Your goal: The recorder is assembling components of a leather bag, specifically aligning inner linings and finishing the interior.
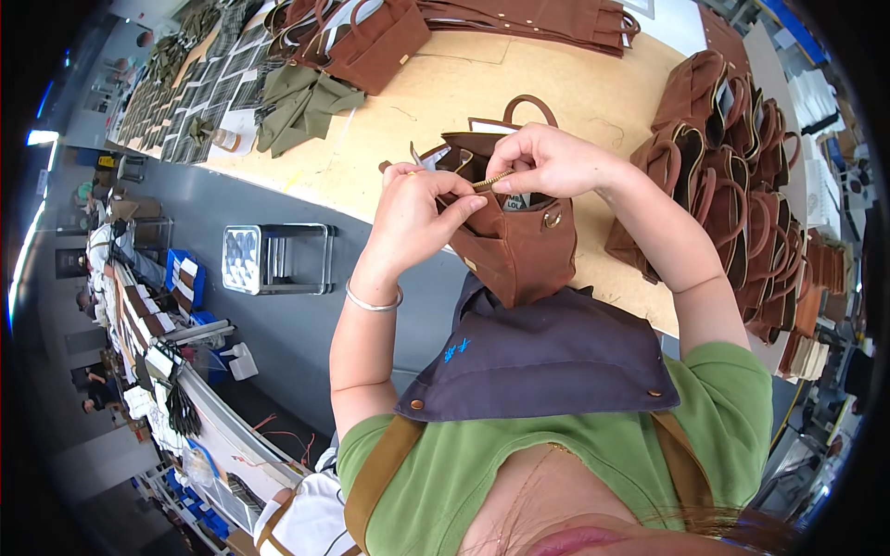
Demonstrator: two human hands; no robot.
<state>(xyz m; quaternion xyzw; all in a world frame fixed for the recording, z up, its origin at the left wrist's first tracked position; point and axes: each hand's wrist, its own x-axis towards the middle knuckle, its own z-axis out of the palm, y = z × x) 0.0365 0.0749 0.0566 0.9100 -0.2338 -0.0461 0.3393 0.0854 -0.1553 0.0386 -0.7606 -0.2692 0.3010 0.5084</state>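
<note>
A small brown handbag [524, 250] with a looped handle stands at the near table edge, its top gaping. Across that opening runs a brass-toothed zipper [491, 182]. My left hand [417, 213] pinches the zipper's left part between thumb and fingers. A thin metal blade tip [415, 156] sticks out beyond this hand; the rest of that tool is hidden. My right hand [545, 159] is closed, with thumb and forefinger on the zipper a little to the right. A metal ring [553, 221] sits on the bag's side, and a printed label shows inside.
Several brown bags [714, 185] crowd the table's right side. Another brown bag [380, 46] and stacked brown pieces [538, 20] lie at the far edge. Olive cloth [301, 104] and plaid pieces [209, 88] cover the far left. A stool [278, 259] stands on the floor at left.
</note>
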